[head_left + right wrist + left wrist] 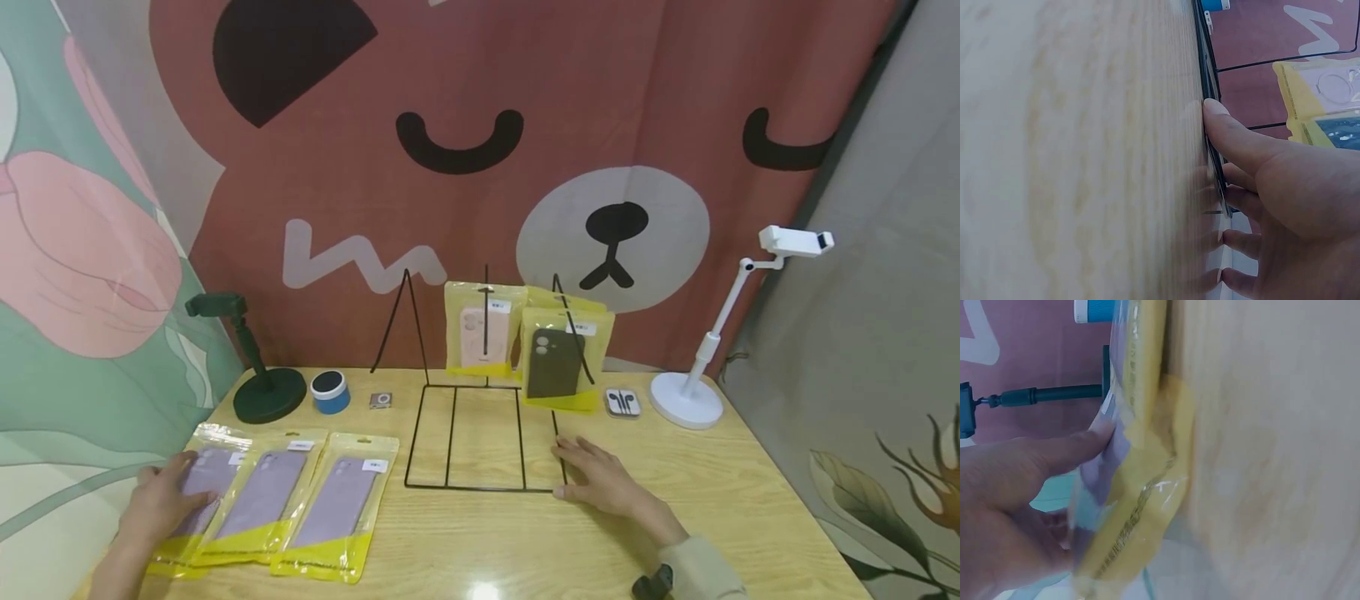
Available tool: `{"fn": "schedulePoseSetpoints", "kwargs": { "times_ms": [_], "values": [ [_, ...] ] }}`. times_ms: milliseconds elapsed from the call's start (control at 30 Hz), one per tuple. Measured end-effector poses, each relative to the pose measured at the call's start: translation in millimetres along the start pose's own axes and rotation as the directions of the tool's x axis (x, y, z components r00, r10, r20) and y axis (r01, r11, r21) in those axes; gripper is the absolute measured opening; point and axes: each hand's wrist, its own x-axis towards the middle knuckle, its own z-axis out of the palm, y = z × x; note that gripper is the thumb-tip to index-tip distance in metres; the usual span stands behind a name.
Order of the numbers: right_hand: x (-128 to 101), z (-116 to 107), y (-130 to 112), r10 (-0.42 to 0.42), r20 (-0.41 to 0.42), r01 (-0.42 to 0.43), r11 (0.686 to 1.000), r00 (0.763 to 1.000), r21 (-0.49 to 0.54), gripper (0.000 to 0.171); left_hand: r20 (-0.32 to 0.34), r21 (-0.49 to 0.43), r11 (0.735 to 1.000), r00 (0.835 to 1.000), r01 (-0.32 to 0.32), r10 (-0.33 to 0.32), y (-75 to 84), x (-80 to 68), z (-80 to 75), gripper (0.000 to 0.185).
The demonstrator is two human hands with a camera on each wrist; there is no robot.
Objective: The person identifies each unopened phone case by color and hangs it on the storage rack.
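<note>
Packets lay along the table's near left edge, long axes running away from me, my left hand (161, 500) flat-fingered on the leftmost packet (197, 492), right hand (603, 479) spread against the rack (483, 437).

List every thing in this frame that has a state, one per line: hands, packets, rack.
Left hand: flat on the leftmost purple case packet.
Right hand: flat on the table, touching the wire rack base.
Three purple packets: lying flat, overlapping.
Pink case packet: hanging on the rack.
Dark case packet: hanging on the rack.
</note>
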Motion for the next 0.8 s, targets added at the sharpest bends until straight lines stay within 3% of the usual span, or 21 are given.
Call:
{"fn": "schedulePoseSetpoints", "kwargs": {
  "times_ms": [67, 167, 233, 333, 400, 433, 467, 500, 533, 633, 667, 700, 800],
  "values": [
    [0.1, 0.5, 0.0, 0.002, -0.005, -0.002, 1.0, 1.0, 0.002, 0.068, -0.099, 0.007, 0.997, 0.992, -0.081, 0.082, 1.4, -2.9, -3.6, 0.054],
    [0.4, 1.1, 0.3, 0.005, -0.005, -0.005, 1.0, 1.0, 0.005, 0.068, -0.223, 0.028, 0.988, 0.962, -0.154, 0.156, 9.2, -9.0, -15.7, 0.03],
    [0.9, 1.5, 0.7, 0.006, -0.004, -0.006, 1.0, 1.0, 0.006, 0.069, -0.291, 0.024, 0.99, 0.946, -0.14, 0.141, 20.5, -15.5, -27.1, 0.026],
    [1.3, 1.8, 1.1, 0.013, 0.006, -0.013, 1.0, 1.0, 0.009, 0.069, -0.423, -0.016, 0.991, 0.899, -0.13, 0.111, 41.4, -26.9, -45.6, 0.026],
    [1.2, 1.6, 1.0, 0.015, 0.006, -0.015, 1.0, 1.0, 0.006, 0.069, -0.498, -0.103, 0.989, 0.866, -0.11, 0.044, 58.2, -35.8, -56.2, 0.024],
    [1.1, 1.4, 0.7, 0.018, 0.006, -0.018, 1.0, 1.0, 0.003, 0.069, -0.513, -0.189, 0.974, 0.858, -0.121, 0.007, 67.4, -40.5, -61.0, 0.024],
    [1.1, 1.2, 0.7, 0.019, 0.005, -0.019, 1.0, 1.0, 0.001, 0.069, -0.52, -0.286, 0.945, 0.854, -0.156, -0.016, 77.4, -44.9, -65.0, 0.023],
    [1.1, 1.0, 0.6, 0.021, 0.003, -0.021, 1.0, 1.0, -0.001, 0.069, -0.506, -0.41, 0.889, 0.862, -0.204, -0.036, 87.4, -49.4, -67.5, 0.023],
    [1.0, 0.8, 0.4, 0.021, 0.002, -0.021, 1.0, 1.0, -0.004, 0.069, -0.479, -0.53, 0.811, 0.877, -0.249, -0.043, 97.7, -54.1, -69.1, 0.026],
    [0.7, 0.6, 0.0, 0.02, -0.002, -0.02, 1.0, 1.0, -0.006, 0.069, -0.411, -0.772, 0.515, 0.911, -0.373, 0.043, 127.3, -64.0, -66.6, 0.032],
    [0.6, 0.5, -0.2, 0.018, -0.004, -0.018, 1.0, 1.0, -0.003, 0.069, -0.401, -0.805, 0.44, 0.911, -0.398, 0.091, 135.9, -66.0, -63.4, 0.032],
    [0.6, 0.8, -0.2, 0.016, -0.003, -0.016, 1.0, 1.0, -0.003, 0.068, -0.393, -0.828, 0.381, 0.91, -0.412, 0.129, 143.9, -67.6, -59.8, 0.031],
    [0.5, 1.8, -0.3, 0.007, -0.002, -0.007, 1.0, 1.0, 0.005, 0.068, -0.404, -0.819, 0.338, 0.885, -0.463, 0.232, 163.8, -68.6, -48.4, 0.028]
  ]
}}
